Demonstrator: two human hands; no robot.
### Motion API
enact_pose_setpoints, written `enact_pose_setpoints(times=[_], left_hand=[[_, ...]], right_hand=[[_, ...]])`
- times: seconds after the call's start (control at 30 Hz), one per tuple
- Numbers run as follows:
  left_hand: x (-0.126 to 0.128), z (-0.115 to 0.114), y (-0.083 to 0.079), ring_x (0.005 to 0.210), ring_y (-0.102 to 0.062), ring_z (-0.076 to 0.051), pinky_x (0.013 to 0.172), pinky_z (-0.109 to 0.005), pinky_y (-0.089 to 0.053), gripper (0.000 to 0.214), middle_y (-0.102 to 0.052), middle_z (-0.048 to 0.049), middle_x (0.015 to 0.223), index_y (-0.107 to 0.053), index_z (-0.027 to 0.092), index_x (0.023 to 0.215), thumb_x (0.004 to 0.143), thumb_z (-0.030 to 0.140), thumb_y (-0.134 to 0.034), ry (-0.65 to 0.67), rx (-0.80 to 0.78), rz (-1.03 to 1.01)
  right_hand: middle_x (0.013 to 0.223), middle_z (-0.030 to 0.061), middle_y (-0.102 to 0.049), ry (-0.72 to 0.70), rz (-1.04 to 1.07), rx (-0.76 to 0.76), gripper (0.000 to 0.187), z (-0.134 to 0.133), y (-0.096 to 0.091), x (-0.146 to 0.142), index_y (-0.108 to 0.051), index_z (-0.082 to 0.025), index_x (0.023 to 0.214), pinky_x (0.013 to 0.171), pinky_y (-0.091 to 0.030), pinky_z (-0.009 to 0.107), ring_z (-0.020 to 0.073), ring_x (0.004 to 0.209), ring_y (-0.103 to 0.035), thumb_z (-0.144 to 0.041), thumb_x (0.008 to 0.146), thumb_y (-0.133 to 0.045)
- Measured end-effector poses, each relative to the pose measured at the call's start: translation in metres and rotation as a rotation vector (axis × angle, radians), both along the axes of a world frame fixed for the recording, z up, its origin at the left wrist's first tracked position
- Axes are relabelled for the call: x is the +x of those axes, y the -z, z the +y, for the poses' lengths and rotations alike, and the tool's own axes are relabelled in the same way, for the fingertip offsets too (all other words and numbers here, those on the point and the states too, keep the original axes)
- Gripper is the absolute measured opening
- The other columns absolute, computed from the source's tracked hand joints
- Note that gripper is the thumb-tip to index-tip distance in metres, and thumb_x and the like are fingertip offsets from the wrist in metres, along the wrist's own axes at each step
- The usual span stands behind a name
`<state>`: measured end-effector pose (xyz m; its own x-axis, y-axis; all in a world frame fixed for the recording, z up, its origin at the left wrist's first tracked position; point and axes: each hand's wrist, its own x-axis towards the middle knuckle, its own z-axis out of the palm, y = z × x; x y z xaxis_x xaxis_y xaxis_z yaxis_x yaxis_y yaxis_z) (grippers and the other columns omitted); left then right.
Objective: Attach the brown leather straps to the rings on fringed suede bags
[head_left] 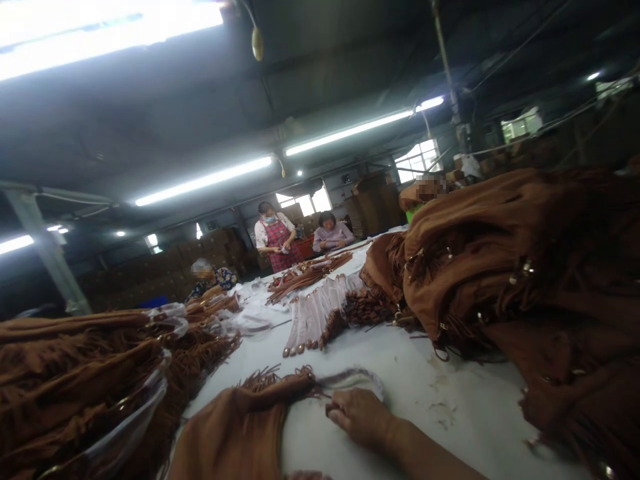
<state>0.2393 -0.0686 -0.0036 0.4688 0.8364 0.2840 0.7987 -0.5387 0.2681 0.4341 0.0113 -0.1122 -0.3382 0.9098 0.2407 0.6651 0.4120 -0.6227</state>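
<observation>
A brown fringed bag (235, 433) lies in front of me on the white table. From its upper corner a strap (353, 375), wrapped in pale plastic, loops over to my right hand (357, 417). My right hand is closed at the end of that loop, just right of the bag, and a thin brown cord also runs toward its fingers. The exact grip inside the fist is hidden. Only a few fingertips of my left hand (307, 476) show at the bottom edge, by the bag's lower side; the remainder is out of frame.
Fringed brown bags (480, 267) are heaped high on the right, and more bags (80, 380) cover the left. Plastic-wrapped straps (315, 313) lie in a row mid-table (415, 393). Several people sit or stand at the far side, one in a checked apron (280, 240).
</observation>
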Motion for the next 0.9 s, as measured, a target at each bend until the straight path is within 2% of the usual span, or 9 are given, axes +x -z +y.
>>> enact_pose_setpoints(times=[0.07,0.1,0.17,0.27,0.33,0.43,0.5,0.63,0.9], left_hand=[[0.002,-0.002,0.003,0.108,-0.046,-0.030,0.078,-0.031,-0.043,0.037,-0.058,-0.0038,0.111,-0.059,0.029,0.102,0.067,0.042,-0.064,0.031,-0.127,-0.225],[0.003,0.002,0.005,0.101,-0.049,-0.028,0.073,-0.028,-0.042,0.030,-0.061,-0.0050,0.101,-0.061,0.025,0.095,0.069,0.041,-0.063,0.064,-0.246,-0.339],[0.000,0.020,0.012,0.083,-0.053,-0.019,0.065,-0.024,-0.040,0.027,-0.060,-0.0037,0.083,-0.059,0.019,0.091,0.074,0.041,-0.060,0.042,-0.386,-0.451],[-0.006,0.059,0.034,0.060,-0.046,-0.009,0.054,-0.019,-0.035,0.028,-0.051,0.0015,0.066,-0.051,0.014,0.078,0.068,0.033,-0.069,0.102,-0.722,-0.739],[-0.007,0.079,0.051,0.055,-0.042,-0.006,0.052,-0.017,-0.034,0.030,-0.047,0.0044,0.063,-0.048,0.014,0.075,0.065,0.029,-0.072,0.147,-0.914,-0.846],[-0.007,0.091,0.070,0.058,-0.045,-0.006,0.055,-0.017,-0.037,0.029,-0.049,0.0038,0.066,-0.048,0.014,0.076,0.066,0.024,-0.073,0.238,-1.106,-0.961],[-0.009,0.093,0.079,0.065,-0.051,-0.008,0.061,-0.019,-0.041,0.027,-0.053,0.0011,0.073,-0.049,0.013,0.079,0.067,0.022,-0.072,0.283,-1.179,-1.048],[-0.014,0.101,0.090,0.079,-0.057,-0.014,0.075,-0.025,-0.044,0.024,-0.059,-0.0056,0.086,-0.055,0.012,0.087,0.070,0.020,-0.070,0.313,-1.261,-1.144],[-0.022,0.124,0.109,0.075,-0.055,-0.010,0.073,-0.020,-0.041,0.020,-0.059,-0.0035,0.080,-0.059,0.010,0.082,0.070,0.021,-0.070,0.265,-1.246,-1.151]], right_hand=[[0.072,0.0046,-0.065,-0.014,0.054,-0.029,0.017,0.001,0.000,0.000,-0.064,-0.018,0.077,0.066,-0.043,0.027,0.0190,0.072,-0.060,-0.029,0.078,-0.051],[0.072,0.0059,-0.064,-0.019,0.088,-0.051,0.018,0.003,0.001,0.001,-0.062,-0.016,0.076,0.067,-0.043,0.028,0.0191,0.072,-0.059,-0.028,0.078,-0.050],[0.067,0.0043,-0.059,-0.024,0.173,-0.118,0.024,0.010,0.005,0.001,-0.059,-0.014,0.081,0.061,-0.043,0.026,0.0153,0.062,-0.055,-0.030,0.084,-0.042],[0.060,-0.0012,-0.051,-0.031,0.306,-0.238,0.032,0.020,0.008,0.003,-0.052,-0.014,0.088,0.045,-0.039,0.021,0.0091,0.044,-0.045,-0.038,0.088,-0.031],[0.059,-0.0027,-0.049,-0.048,0.407,-0.287,0.034,0.021,0.006,0.006,-0.050,-0.014,0.088,0.042,-0.038,0.019,0.0074,0.042,-0.043,-0.041,0.089,-0.030],[0.055,-0.0040,-0.048,-0.119,0.652,-0.376,0.032,0.015,-0.002,0.010,-0.050,-0.013,0.084,0.040,-0.036,0.017,0.0059,0.041,-0.042,-0.044,0.086,-0.042],[0.053,-0.0045,-0.048,-0.159,0.784,-0.437,0.030,0.012,-0.006,0.009,-0.052,-0.013,0.081,0.039,-0.034,0.015,0.0052,0.040,-0.041,-0.043,0.083,-0.050],[0.053,-0.0044,-0.050,-0.150,0.854,-0.556,0.030,0.011,-0.008,0.002,-0.053,-0.013,0.081,0.038,-0.034,0.014,0.0045,0.040,-0.043,-0.043,0.082,-0.054],[0.051,-0.0063,-0.047,0.008,0.913,-0.739,0.032,0.014,-0.002,-0.010,-0.053,-0.013,0.080,0.040,-0.038,0.016,0.0033,0.036,-0.040,-0.045,0.080,-0.057]])
